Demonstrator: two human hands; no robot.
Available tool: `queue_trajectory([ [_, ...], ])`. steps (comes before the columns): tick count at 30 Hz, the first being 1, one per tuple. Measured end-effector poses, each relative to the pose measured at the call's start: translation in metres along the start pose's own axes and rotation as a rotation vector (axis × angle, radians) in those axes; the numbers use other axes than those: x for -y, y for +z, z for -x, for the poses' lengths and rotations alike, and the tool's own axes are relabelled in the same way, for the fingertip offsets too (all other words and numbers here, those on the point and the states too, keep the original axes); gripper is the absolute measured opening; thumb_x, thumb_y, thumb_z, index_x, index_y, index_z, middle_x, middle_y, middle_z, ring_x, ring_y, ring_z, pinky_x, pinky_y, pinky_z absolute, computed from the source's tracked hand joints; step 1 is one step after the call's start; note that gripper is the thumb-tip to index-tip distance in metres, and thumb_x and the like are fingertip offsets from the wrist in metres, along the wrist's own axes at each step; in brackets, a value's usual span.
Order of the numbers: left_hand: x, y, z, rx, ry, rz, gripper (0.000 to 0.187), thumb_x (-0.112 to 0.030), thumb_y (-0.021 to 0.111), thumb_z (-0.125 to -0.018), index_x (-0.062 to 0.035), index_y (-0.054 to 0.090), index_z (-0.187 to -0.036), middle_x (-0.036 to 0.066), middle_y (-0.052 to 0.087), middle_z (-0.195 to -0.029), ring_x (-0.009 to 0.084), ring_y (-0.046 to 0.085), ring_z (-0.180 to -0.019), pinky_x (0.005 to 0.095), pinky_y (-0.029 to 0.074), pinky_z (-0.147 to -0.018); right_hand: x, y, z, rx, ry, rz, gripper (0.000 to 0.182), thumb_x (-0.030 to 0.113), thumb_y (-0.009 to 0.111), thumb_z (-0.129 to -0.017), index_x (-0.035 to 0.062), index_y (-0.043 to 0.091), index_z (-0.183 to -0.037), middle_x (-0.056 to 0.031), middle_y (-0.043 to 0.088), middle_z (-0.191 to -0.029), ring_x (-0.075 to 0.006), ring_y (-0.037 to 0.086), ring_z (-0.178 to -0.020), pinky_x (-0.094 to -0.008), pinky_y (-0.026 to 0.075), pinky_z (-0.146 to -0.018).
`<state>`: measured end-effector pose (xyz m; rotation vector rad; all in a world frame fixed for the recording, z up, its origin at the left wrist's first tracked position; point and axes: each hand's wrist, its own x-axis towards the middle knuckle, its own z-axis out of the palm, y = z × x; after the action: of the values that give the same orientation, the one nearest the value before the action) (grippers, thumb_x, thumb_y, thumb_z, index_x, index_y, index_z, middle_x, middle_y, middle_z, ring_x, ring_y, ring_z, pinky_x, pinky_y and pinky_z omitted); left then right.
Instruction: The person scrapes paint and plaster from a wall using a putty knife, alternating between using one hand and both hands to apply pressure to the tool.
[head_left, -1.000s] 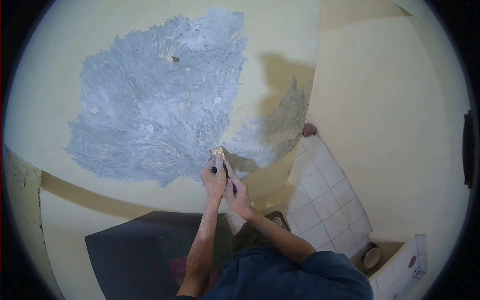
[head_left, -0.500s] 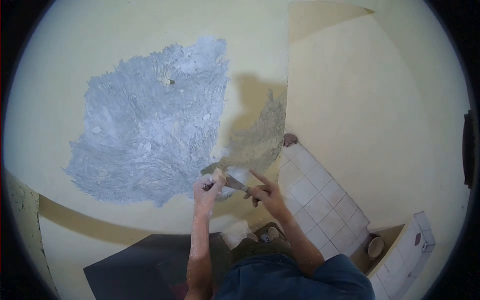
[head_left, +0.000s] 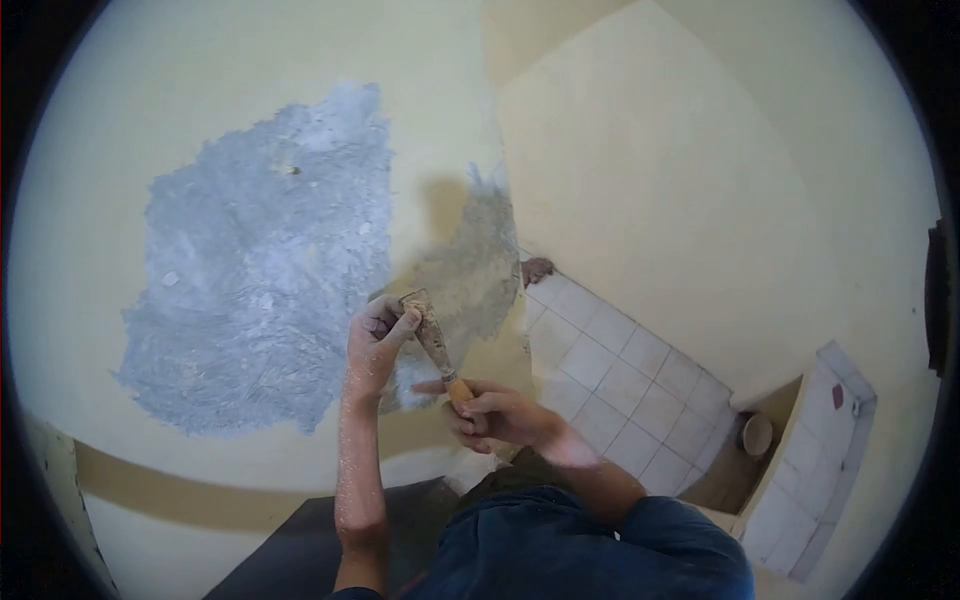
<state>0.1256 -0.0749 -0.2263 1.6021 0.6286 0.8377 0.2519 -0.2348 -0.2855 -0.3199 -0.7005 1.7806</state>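
Observation:
A scraper point(head_left: 432, 340) with a wooden handle and a dirty metal blade is held between both hands, in front of the wall. My right hand point(head_left: 492, 413) is wrapped round its handle, with the index finger stretched to the left. My left hand point(head_left: 382, 332) pinches the upper end of the blade, thumb on its face. Beyond the hands, a large rough grey patch point(head_left: 260, 270) shows on the cream wall, and a smaller shaded grey patch point(head_left: 470, 260) reaches toward the corner.
White tiles point(head_left: 620, 370) cover a surface at the lower right, with a reddish-brown lump point(head_left: 537, 270) at its far corner. A round bowl point(head_left: 757, 434) stands beside a tiled ledge point(head_left: 805, 475). A dark sheet-like surface point(head_left: 330, 540) lies at the lower left.
The view has shifted, so the wall patches appear further left. The scraper has turned, with its blade now pointing more upward and its face and wooden handle showing. The piece by my left fingers no longer shows.

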Motion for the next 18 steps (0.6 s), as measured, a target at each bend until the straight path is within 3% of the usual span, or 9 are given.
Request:
queue_trajectory([
  [1, 0.004, 0.005, 0.0, 0.055, -0.033, -0.018, 0.014, -0.014, 0.067, -0.094, -0.0037, 0.065, -0.086, -0.003, 0.061, -0.075, 0.0045, 0.053, -0.067, 0.0208, 0.039, -0.061, -0.012, -0.008, -0.004, 0.109, -0.009, -0.105, 0.053, 0.032, 0.047, -0.103, -0.0033, 0.042, -0.142, -0.0015, 0.05, -0.071, -0.0122, 0.048, -0.053, -0.0264, 0.041, -0.047],
  [4, 0.013, 0.03, 0.014, 0.021, -0.171, -0.056, 0.02, -0.02, 0.064, -0.097, -0.0002, 0.066, -0.092, -0.002, 0.063, -0.076, 0.0057, 0.055, -0.068, 0.023, 0.042, -0.062, -0.048, -0.036, -0.013, -0.114, -0.175, -0.008, 0.04, 0.034, 0.04, -0.104, 0.002, 0.054, -0.123, -0.0012, 0.051, -0.068, -0.0112, 0.048, -0.055, -0.0282, 0.04, -0.048],
  [7, 0.058, 0.022, 0.026, -0.003, -0.104, -0.475, 0.028, -0.025, 0.062, -0.098, 0.0026, 0.068, -0.095, 0.002, 0.066, -0.077, 0.0066, 0.057, -0.07, 0.0255, 0.044, -0.062, -0.086, -0.049, -0.023, -0.596, -0.148, 0.367, 0.032, 0.031, 0.041, -0.105, 0.003, 0.054, -0.114, -0.0018, 0.049, -0.065, -0.0114, 0.051, -0.057, -0.0299, 0.042, -0.048],
  [10, 0.072, 0.022, 0.032, -0.115, -0.073, -0.628, 0.032, -0.026, 0.061, -0.098, 0.0024, 0.071, -0.087, 0.005, 0.068, -0.07, 0.0081, 0.059, -0.065, 0.0274, 0.045, -0.06, -0.13, -0.06, -0.05, -0.696, -0.474, 0.774, 0.023, 0.024, 0.045, -0.104, 0.0045, 0.052, -0.115, -0.004, 0.049, -0.067, -0.012, 0.055, -0.057, -0.0307, 0.044, -0.048],
  [13, 0.089, 0.002, 0.031, -0.203, -0.099, -0.698, 0.035, -0.027, 0.059, -0.099, 0.0019, 0.071, -0.082, 0.005, 0.067, -0.064, 0.0096, 0.06, -0.061, 0.0285, 0.046, -0.058, -0.131, -0.058, -0.074, -0.491, -0.207, 0.397, 0.016, 0.015, 0.049, -0.101, 0.0061, 0.049, -0.115, -0.0022, 0.049, -0.069, -0.0125, 0.051, -0.052, -0.0298, 0.043, -0.047],
  [16, 0.093, -0.011, 0.022, -0.199, -0.121, -0.808, 0.039, -0.028, 0.055, -0.1, 0.0026, 0.068, -0.079, 0.009, 0.064, -0.06, 0.0151, 0.06, -0.056, 0.0324, 0.045, -0.057, -0.135, -0.056, -0.109, -0.499, -0.277, -0.053, 0.018, 0.022, 0.046, -0.104, 0.0044, 0.05, -0.108, -0.0035, 0.052, -0.071, -0.0118, 0.054, -0.051, -0.0295, 0.042, -0.042],
  [18, 0.095, -0.018, 0.014, -0.211, -0.121, -0.935, 0.042, -0.029, 0.052, -0.101, 0.0036, 0.066, -0.078, 0.014, 0.061, -0.059, 0.021, 0.059, -0.054, 0.0362, 0.044, -0.055, -0.129, -0.062, -0.116, -0.394, -0.238, -0.152, 0.022, 0.025, 0.043, -0.105, 0.0038, 0.049, -0.106, -0.0027, 0.052, -0.072, -0.0107, 0.052, -0.049, -0.0293, 0.04, -0.04],
])
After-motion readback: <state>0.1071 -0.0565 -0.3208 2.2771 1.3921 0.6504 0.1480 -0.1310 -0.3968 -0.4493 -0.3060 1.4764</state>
